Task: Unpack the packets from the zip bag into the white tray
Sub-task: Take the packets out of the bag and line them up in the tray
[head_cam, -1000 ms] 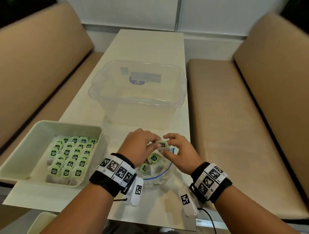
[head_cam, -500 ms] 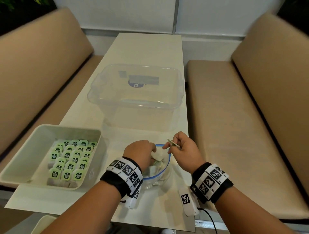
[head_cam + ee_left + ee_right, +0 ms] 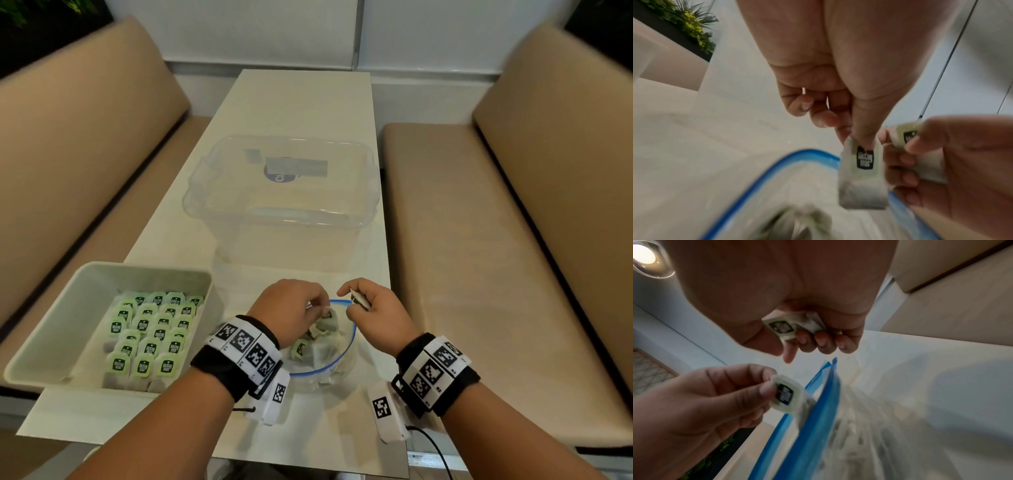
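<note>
1. Zip bag [image 3: 337, 356] stands open at the table's [image 3: 308, 113] near edge, packets inside.
2. Left hand [image 3: 291, 310] pinches one packet [image 3: 862, 177] by its top over the bag's mouth.
3. Right hand [image 3: 375, 310] curls around another packet [image 3: 795, 325].
4. White tray [image 3: 44, 342] at the near left corner holds rows of packets.

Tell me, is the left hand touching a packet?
Touching. The left wrist view shows the left hand pinching the top of a packet above the zip bag.
</note>
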Available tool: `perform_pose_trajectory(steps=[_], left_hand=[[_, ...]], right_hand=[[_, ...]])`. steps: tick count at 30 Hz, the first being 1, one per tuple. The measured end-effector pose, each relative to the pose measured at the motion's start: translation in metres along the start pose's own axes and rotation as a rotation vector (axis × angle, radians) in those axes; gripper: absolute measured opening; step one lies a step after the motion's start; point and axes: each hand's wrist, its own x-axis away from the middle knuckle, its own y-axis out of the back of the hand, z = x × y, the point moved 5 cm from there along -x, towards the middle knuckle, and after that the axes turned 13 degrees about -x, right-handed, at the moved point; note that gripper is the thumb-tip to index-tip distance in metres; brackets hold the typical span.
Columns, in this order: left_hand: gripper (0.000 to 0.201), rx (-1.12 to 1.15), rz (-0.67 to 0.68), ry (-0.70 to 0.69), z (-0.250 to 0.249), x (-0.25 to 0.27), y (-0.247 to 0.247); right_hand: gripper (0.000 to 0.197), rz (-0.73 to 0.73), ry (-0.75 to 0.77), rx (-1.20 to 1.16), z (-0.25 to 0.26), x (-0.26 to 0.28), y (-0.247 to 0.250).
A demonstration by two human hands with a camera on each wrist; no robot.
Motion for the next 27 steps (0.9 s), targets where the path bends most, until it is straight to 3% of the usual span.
perform_pose_trajectory(steps=[5,10,14,20,25,27], left_hand=[[0.007,0.169,-0.087,-0.054,0.008,0.006,0.040],[0.005,0.132,-0.168,-0.069,0.022,0.019,0.077],[0.004,0.060,-0.204,-0.060,0.043,0.031,0.101],[0.004,-0.071,-0.167,-0.028,0.087,0.055,0.134],[0.007,-0.216,-0.150,0.051,0.155,0.077,0.170],[0.008,-0.293,-0.095,0.078,0.185,0.087,0.178]], right_hand=[[0.027,0.081,0.042,0.033,0.016,-0.007,-0.022],[0.006,0.044,0.146,0.140,0.038,-0.019,-0.043],[0.018,0.071,0.152,0.146,0.053,-0.025,-0.068],[0.005,0.088,0.182,0.129,0.077,-0.035,-0.114],[0.012,0.101,0.080,-0.061,0.087,-0.048,-0.151],[0.024,0.114,0.034,-0.144,0.091,-0.052,-0.165]])
